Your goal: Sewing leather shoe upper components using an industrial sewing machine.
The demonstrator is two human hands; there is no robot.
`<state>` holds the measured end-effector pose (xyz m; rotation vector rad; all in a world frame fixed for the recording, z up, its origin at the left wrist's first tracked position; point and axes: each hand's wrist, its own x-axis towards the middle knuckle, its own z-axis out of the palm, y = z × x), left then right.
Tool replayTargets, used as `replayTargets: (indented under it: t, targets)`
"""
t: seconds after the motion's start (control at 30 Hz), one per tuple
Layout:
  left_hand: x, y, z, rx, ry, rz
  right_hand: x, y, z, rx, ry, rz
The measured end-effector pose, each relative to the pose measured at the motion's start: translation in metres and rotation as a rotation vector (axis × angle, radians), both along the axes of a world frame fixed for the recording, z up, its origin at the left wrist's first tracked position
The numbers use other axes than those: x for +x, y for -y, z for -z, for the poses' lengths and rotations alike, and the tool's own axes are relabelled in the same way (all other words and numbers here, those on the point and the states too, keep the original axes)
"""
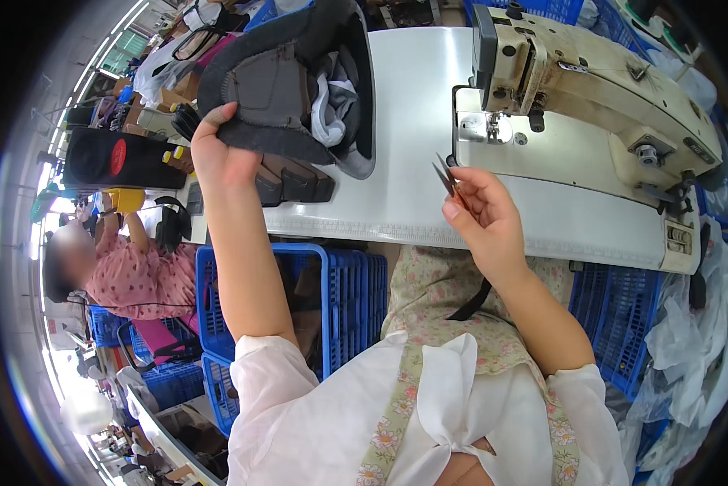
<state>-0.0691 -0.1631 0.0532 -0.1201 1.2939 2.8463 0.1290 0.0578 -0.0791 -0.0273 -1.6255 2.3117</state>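
At the far left of the white table (412,97), my left hand (222,154) is closed on the edge of a dark grey sewn piece (271,89), thumb on top. The piece has a stitched panel and a thick black border; white and grey cloth (331,105) shows in its opening. Brown-grey pieces (299,182) lie stacked below it on the table. Near the table's front edge, my right hand (485,215) is closed round small thread snips (454,188) with orange handles. Their dark blades point up and left, apart from the sewn piece.
A sewing machine (599,97) stands at the right of the table, its needle area right of the snips. Blue crates (356,300) are below the table on the left, another blue crate (611,316) on the right. A co-worker in pink (141,271) sits at far left.
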Motion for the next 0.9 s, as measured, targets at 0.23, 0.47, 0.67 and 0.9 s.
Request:
replayTargets:
  t: [0.23, 0.47, 0.67, 0.9]
  targets:
    - [0.043, 0.014, -0.019, 0.044, -0.012, 0.037, 0.018, 0.012, -0.027, 0.295, -0.126, -0.009]
    - [0.076, 0.055, -0.010, 0.143, -0.107, 0.262, 0.027, 0.016, -0.033, 0.368, -0.190, 0.013]
    - [0.117, 0.067, -0.004, 0.155, -0.063, 0.275, 0.021, 0.023, -0.062, 0.328, -0.215, 0.067]
    - [0.173, 0.059, 0.008, 0.211, -0.074, 0.283, -0.023, 0.056, -0.092, 0.521, -0.289, 0.165]
